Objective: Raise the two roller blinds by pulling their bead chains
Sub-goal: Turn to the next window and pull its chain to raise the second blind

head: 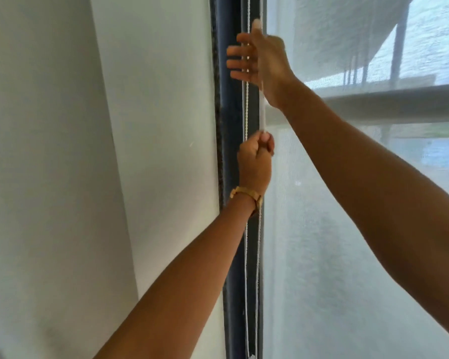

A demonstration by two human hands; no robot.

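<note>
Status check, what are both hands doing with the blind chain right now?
Left hand fisted on bead chain, low. Right hand higher, fingers spread, grip unclear. Sheer blind down. Nothing in the way.

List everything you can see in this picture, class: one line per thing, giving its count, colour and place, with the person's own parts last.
bead chains: two white strands, hanging down along the window frame
window frame: one, dark blue-grey, upright in the middle
roller blind: one visible, translucent white mesh, covering the window at right
wall: one, white, at left
railing: one, grey, outside, seen through the blind at upper right
wristwatch: one, gold, on the left wrist
left hand: one, lower, fist closed on a chain
right hand: one, higher, fingers spread across the chains; grip unclear
</note>
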